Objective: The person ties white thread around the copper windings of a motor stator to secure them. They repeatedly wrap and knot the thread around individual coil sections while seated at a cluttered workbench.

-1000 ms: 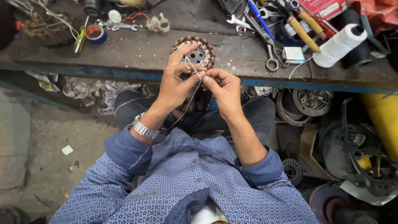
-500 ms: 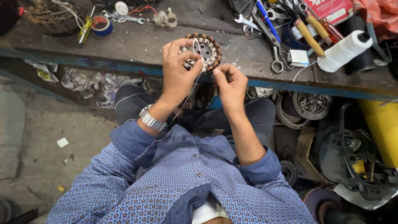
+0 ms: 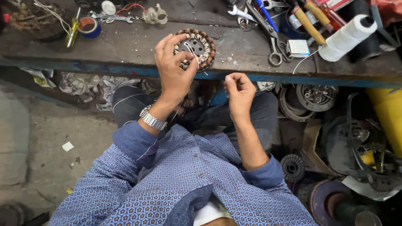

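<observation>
Head camera, workbench entry: we recorded our left hand (image 3: pixel 173 71) gripping a round copper-wound stator (image 3: pixel 197 48) at the front edge of the workbench (image 3: pixel 125 46), fingers curled about its left side. Our right hand (image 3: pixel 239 90), just off the bench edge and apart from the stator, was nearly closed, pinching a thin white thread (image 3: pixel 193 53). Also logged: thread spool (image 3: pixel 347 37), scissors (image 3: pixel 274 50), tape roll (image 3: pixel 88 26).

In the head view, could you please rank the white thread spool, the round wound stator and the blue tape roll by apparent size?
1. White thread spool and round wound stator: look alike in extent, and a hand partly hides the stator.
2. Blue tape roll: clearly smallest.
</observation>
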